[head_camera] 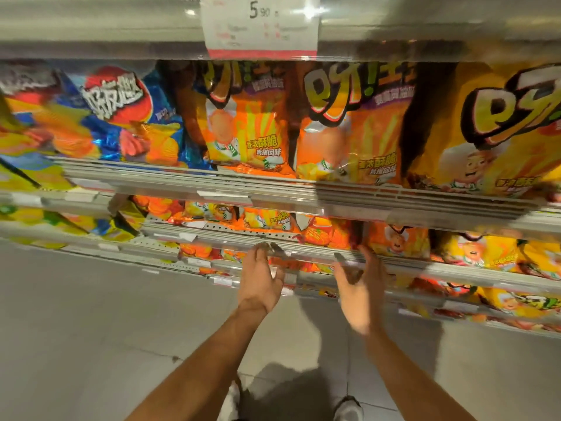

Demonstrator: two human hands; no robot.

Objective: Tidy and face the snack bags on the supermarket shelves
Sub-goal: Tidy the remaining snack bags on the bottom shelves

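Hands: left hand [261, 279] and right hand [358, 294] are held wide, empty, at lower centre.
Snack bags: orange snack bags [318, 235] are stacked just above.
Risk: bags may be knocked off by a hurried reach.

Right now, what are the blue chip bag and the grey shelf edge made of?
The blue chip bag looks like shiny plastic film: it crinkles and glints. The grey shelf edge seems to be painted metal or hard plastic, with straight ridges and a dull sheen; blur hides which.
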